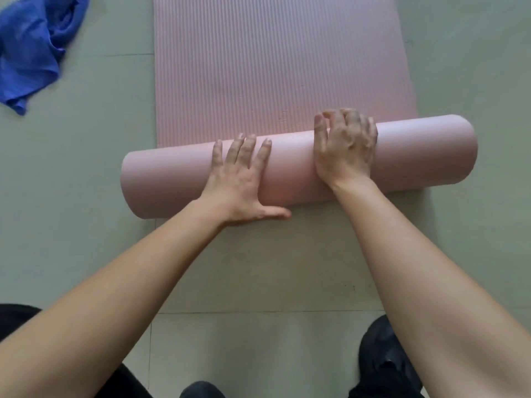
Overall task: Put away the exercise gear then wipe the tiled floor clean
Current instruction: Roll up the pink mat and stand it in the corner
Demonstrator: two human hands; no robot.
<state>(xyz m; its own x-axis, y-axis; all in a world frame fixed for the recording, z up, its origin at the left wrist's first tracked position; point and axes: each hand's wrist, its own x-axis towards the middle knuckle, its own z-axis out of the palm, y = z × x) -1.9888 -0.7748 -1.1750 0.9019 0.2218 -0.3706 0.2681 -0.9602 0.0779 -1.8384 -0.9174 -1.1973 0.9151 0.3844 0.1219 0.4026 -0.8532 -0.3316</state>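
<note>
We find the pink mat (pixel 287 168) partly rolled on the tiled floor (pixel 86 168), the roll lying crosswise and the flat ribbed part running on toward the far edge. Our left hand (pixel 238 185) presses flat on the roll with fingers straight and spread, holding nothing, while our right hand (pixel 344 150) curls its fingers over the roll's far side. A crumpled blue cloth (pixel 31 53) lies near the far left corner.
</note>
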